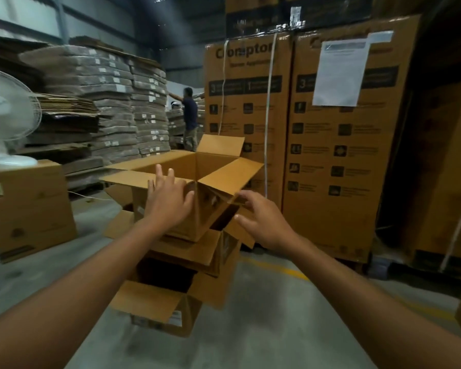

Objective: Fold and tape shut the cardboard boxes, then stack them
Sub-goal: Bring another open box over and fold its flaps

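Hands apart | left hand flat, fingers straight, against near wall of open cardboard box topping a crooked stack; right hand loosely curled at its right flap | I cannot tell whether it grips; stack partly hidden behind my forearm

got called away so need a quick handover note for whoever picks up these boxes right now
Left hand: open, fingers straight, flat on the top box's near side.
Right hand: loosely curled at its right flap; grip unclear.
Top box sits on a middle box and bottom box on the floor, all open.
Done: stacked loosely.
Left: fold flaps, tape, restack; no tape in view.
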Demonstrator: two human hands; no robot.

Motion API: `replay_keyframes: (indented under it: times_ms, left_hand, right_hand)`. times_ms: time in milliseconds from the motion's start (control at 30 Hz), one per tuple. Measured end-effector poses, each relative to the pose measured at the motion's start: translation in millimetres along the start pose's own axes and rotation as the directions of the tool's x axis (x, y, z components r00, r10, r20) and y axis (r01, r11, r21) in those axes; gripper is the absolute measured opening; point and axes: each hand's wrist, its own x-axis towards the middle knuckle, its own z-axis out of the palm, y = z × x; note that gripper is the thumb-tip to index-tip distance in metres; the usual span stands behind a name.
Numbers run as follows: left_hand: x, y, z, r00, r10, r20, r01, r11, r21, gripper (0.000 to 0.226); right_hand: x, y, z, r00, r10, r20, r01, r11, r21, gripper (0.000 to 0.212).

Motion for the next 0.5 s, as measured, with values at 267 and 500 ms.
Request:
replay_keyframes:
  times_ms: [267, 500]
  left_hand:
    - [125, -46, 64, 0.858, -0.142, 0.494, 0.153, 0.988, 0.019, 0.085]
    - [151, -71, 91, 0.768, -0.099, 0.632, 0.134, 0.991, -0.009, 0.104]
  right_hand:
    - [162, 20, 62, 0.99, 0.011, 0.142, 0.014, 0.985, -0.174, 0.067]
    - [250, 31, 112, 0.944, 0.112, 0.311, -0.002, 0.943, -0.333, 0.088]
